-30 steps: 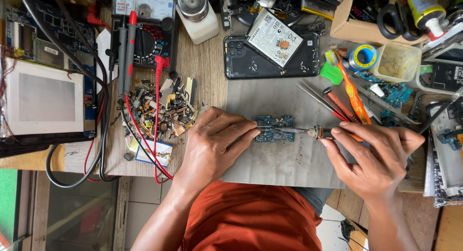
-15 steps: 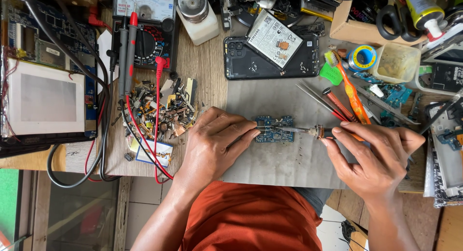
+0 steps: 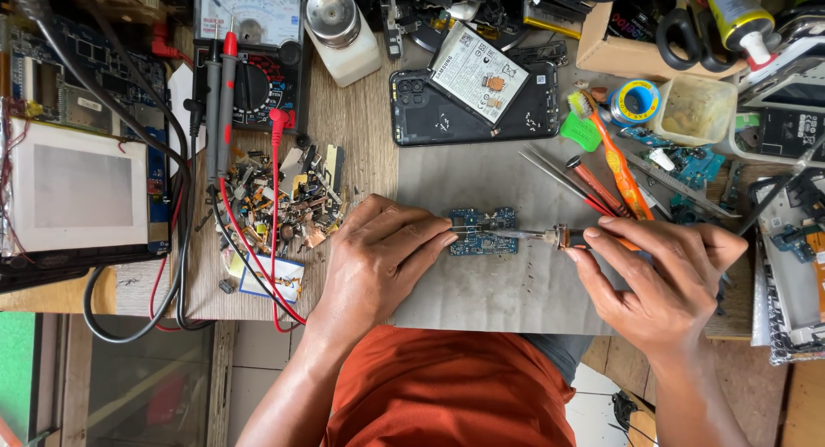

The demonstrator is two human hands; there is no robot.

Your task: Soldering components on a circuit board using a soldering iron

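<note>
A small blue circuit board (image 3: 483, 232) lies on a grey mat (image 3: 481, 292) in the middle of the bench. My left hand (image 3: 382, 258) rests on the mat just left of the board, its fingertips holding a thin metal piece against the board's left edge. My right hand (image 3: 662, 275) grips a soldering iron (image 3: 550, 236) by its orange handle; the metal tip points left and touches the board.
A multimeter (image 3: 249, 60) with red and black probes sits back left, beside a heap of small scrap parts (image 3: 284, 202). Behind the mat lie an opened phone (image 3: 473, 107) with a battery, tweezers (image 3: 559, 176), an orange toothbrush (image 3: 614, 159), a solder reel (image 3: 636, 99) and a white bottle (image 3: 344, 34).
</note>
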